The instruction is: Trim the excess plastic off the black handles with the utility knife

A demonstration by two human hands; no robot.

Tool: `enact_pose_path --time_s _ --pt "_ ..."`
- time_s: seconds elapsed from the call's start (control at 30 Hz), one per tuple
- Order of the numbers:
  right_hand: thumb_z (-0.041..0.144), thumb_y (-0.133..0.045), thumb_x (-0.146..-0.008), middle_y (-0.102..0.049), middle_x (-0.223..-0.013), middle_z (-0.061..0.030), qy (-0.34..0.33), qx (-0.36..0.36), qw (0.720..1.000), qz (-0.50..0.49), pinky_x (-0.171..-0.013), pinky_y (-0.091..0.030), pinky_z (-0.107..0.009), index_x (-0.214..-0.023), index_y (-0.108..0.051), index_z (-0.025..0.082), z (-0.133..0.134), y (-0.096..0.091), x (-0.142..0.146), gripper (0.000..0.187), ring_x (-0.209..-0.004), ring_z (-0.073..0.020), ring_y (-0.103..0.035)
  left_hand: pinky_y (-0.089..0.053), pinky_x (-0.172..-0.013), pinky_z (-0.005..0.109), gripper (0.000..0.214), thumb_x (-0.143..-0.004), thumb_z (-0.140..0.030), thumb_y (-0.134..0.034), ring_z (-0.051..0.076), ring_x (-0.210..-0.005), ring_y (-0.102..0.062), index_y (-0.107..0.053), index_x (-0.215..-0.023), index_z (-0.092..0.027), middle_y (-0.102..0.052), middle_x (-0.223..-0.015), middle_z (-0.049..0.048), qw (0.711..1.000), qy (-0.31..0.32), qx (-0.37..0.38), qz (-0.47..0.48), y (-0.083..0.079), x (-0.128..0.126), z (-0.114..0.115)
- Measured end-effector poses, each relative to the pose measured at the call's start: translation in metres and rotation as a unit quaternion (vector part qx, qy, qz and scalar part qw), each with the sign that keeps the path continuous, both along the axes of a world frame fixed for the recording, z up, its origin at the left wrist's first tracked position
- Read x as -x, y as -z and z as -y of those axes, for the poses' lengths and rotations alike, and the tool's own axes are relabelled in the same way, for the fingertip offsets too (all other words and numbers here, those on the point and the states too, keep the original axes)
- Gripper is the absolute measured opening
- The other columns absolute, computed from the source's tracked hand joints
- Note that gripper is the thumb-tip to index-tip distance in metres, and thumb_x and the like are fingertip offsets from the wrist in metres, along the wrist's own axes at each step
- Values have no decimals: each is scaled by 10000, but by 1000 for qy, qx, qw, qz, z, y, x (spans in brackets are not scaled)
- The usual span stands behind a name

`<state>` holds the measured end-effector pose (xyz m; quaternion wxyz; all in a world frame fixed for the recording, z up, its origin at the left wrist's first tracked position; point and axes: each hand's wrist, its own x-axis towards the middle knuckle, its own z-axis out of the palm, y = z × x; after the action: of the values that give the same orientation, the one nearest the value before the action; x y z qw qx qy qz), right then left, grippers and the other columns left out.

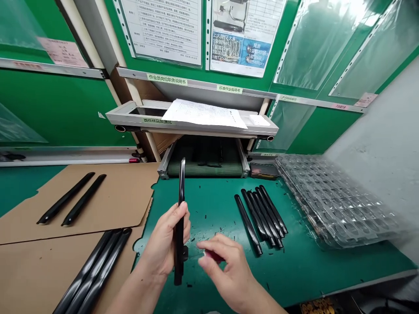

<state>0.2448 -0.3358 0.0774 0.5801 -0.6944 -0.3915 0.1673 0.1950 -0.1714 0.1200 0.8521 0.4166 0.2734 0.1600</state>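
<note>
My left hand [166, 244] is closed around a long black plastic strip [180, 192], held upright on edge over the green mat [294, 261]. My right hand [225, 266] is beside it, fingers pinched on a small red tool [214, 256] close to the strip's lower end; the hand is slightly blurred. Small black shavings lie scattered on the mat around both hands.
Several black strips [262, 216] lie side by side right of my hands. Two more strips [73, 198] rest on brown cardboard [124, 196] at left, and three strips [94, 270] lie at bottom left. Clear blister trays [337, 200] are stacked at right. A small conveyor [206, 165] runs under a shelf holding paper.
</note>
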Motion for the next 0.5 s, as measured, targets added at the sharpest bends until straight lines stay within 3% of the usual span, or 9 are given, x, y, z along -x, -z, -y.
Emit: enact_pose_path --time_s 0.17,0.23,0.33,0.4,0.5 --pt "346 -782 -839 -720 -753 -29 58 -75 994 45 -641 -498 -277 -890 -796 229 -15 10 11 129 -704 -175 -645 -226 -375 186 428 -787 -360 -801 54 -442 -205 -409 -703 -209 -266 -573 -102 998 6 64 3 0 -2 3" --pt "312 -778 -849 -723 -763 -25 90 -100 987 82 -662 -500 -293 -912 -793 236 -21 17 10 100 -701 -173 -638 -223 -377 185 418 -793 -349 -797 56 -446 -201 -414 -705 -206 -252 -571 -101 996 6 94 9 1 -1 5" --pt "261 -717 -892 -732 -857 -58 190 -124 969 96 -673 -519 -300 -1015 -782 221 -27 21 3 145 -760 -184 -653 -228 -382 196 396 -790 -351 -794 62 -450 -213 -434 -713 -205 -273 -566 -94 994 -10 105 17 1 2 9" --pt "258 -676 -910 -732 -913 -79 232 -113 965 51 -645 -529 -280 -1042 -778 206 -31 18 -2 176 -779 -186 -670 -233 -391 209 397 -792 -359 -787 70 -455 -225 -430 -703 -208 -292 -562 -86 996 -59 69 24 -1 6 11" --pt "262 -682 -873 -719 -825 -51 190 -62 980 -21 -573 -504 -244 -961 -799 223 -37 6 1 152 -683 -164 -663 -274 -447 229 409 -866 -355 -710 93 -489 -281 -379 -673 -212 -318 -560 -67 971 -214 -74 77 -8 12 14"
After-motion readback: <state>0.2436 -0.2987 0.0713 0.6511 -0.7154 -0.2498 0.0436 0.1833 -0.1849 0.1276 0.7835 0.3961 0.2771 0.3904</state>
